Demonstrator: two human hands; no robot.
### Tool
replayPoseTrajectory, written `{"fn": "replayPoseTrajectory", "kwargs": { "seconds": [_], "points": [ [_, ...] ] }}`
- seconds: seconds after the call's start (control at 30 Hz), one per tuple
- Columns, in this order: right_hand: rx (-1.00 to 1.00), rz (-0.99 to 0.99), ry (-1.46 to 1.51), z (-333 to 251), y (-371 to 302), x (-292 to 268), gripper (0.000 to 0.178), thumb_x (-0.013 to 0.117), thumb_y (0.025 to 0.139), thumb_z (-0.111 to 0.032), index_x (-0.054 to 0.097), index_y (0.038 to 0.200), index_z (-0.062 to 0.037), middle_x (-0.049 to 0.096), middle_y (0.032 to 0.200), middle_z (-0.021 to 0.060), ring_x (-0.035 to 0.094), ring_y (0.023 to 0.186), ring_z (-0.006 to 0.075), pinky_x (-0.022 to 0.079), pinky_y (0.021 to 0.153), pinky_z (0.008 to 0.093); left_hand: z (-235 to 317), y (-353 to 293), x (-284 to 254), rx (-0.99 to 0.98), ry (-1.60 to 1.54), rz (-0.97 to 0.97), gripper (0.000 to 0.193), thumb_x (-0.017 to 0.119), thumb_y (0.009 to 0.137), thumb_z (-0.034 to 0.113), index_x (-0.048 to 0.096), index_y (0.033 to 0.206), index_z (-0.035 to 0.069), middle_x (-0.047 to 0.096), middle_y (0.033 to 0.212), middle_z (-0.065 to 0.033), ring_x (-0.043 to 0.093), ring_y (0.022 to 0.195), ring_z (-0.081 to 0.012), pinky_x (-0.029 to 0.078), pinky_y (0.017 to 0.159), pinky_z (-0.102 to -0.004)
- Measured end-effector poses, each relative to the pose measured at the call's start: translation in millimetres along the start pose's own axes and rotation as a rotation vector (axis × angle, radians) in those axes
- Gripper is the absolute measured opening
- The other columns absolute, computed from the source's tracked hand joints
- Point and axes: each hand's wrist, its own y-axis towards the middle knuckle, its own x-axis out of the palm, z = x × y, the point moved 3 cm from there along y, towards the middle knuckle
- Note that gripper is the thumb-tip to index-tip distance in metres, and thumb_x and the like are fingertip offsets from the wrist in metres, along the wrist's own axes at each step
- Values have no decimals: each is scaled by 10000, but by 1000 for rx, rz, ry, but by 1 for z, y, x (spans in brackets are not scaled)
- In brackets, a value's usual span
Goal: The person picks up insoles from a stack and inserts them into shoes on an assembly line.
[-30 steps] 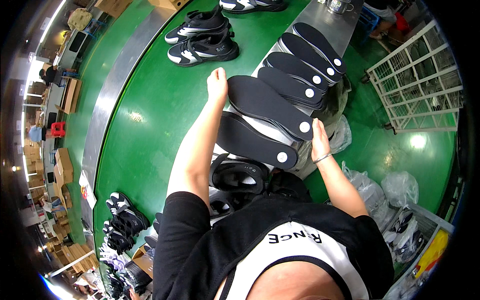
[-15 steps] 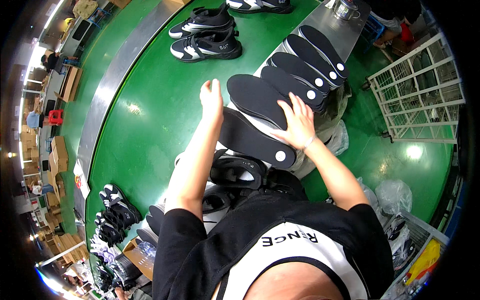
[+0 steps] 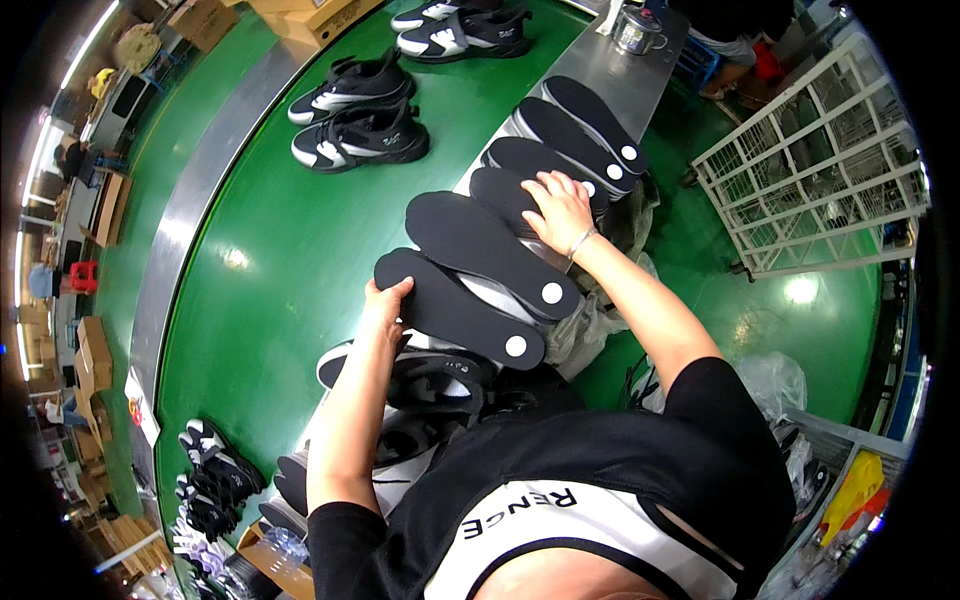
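Black insoles lie in a slanting row of stacks, several with a white round dot at the heel. My left hand is closed on the toe end of the nearest insole, its thumb on top. Beside that one lies another black insole, which neither hand touches. My right hand rests across a further insole, fingers bent over it and covering its heel part. Just below the nearest insole, a black-and-white sneaker sits close to my body.
Black-and-white sneakers stand on the green surface ahead. More insole stacks reach toward a metal cup on the steel bench. At right is a white wire cart; at lower left are shoes and a cardboard box.
My left hand has come down from the air onto the nearest insole. My right hand has moved from the second insole to one farther along. The whole view has shifted.
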Motion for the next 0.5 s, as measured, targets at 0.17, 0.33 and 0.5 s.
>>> {"fn": "replayPoseTrajectory", "kwargs": {
  "seconds": [0.17,0.33,0.5],
  "points": [
    [80,-169,-75,10,6,25,589,597,655,-496,494,1109,-134,343,1280,129,261,1210,295,219,933,507,-1,17,-9,100,65,29,614,633,729,130,282,1232,99,450,1147,-131,450,1037,-287,413,735,-554],
    [83,-214,-192,11,7,19,614,561,657,-540,557,1005,-35,350,1270,162,273,1204,288,270,894,497,-16,32,-24,185,169,127,732,628,734,157,183,1307,61,393,1222,-182,436,1071,-296,388,845,-423],
    [182,-185,-324,5,4,-18,589,522,623,-567,612,935,-75,481,1126,146,397,1036,283,314,843,486,37,-98,-9,610,239,15,573,531,774,75,265,1277,10,273,1305,-200,286,1214,-292,276,970,-374]
  ]
}}
